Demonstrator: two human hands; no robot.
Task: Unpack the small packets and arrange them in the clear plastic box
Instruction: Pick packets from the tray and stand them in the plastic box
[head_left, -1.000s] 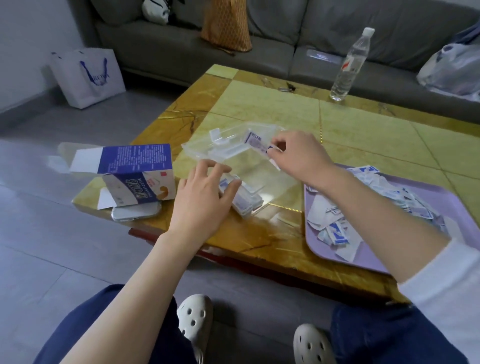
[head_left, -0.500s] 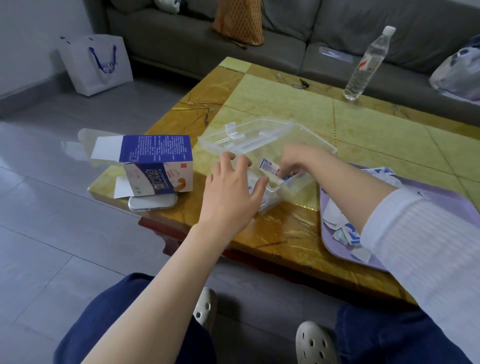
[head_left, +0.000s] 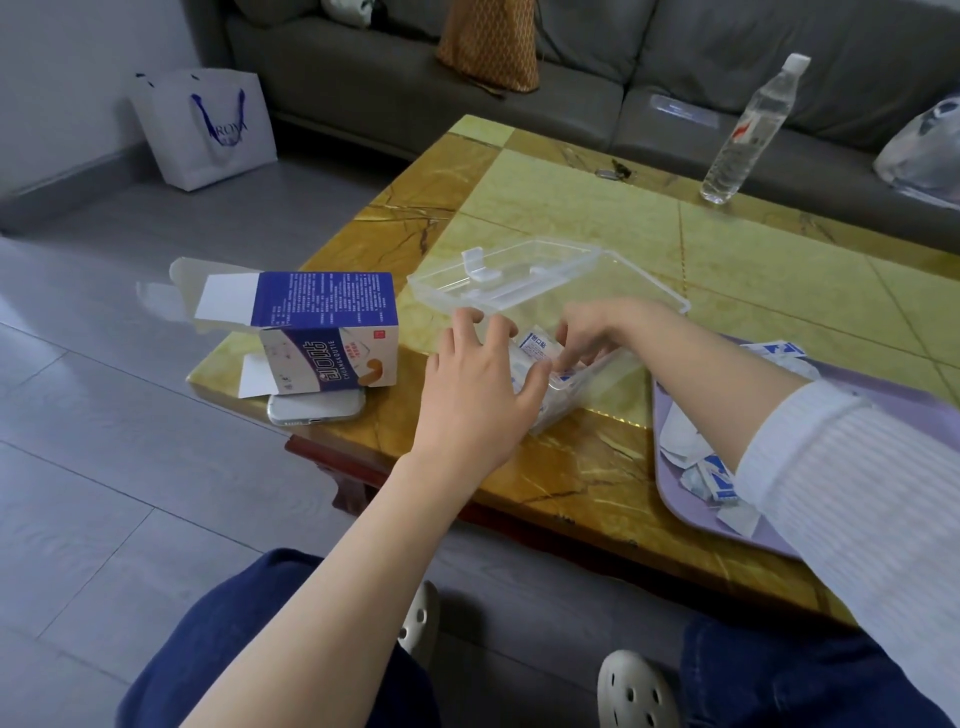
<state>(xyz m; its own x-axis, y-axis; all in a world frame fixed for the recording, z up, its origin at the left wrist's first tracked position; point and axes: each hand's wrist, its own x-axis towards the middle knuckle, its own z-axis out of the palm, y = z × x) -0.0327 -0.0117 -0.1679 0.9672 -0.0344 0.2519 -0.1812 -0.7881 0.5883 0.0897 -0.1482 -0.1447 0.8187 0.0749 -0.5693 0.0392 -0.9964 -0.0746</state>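
Observation:
A clear plastic box sits near the table's front edge, its hinged lid thrown back behind it. My left hand rests spread against the box's near side, steadying it. Inside the box, my right hand pinches a small white and blue packet over other packets stacked there. More loose packets lie heaped on a lilac tray to the right, partly hidden by my right forearm.
An opened blue and white carton lies on a phone at the table's left corner. A water bottle stands at the far edge. A grey sofa, an orange bag and a white shopping bag lie beyond.
My right hand has carried the packet from above the lid down into the box. My left hand has closed in against the box's side. The camera view has shifted.

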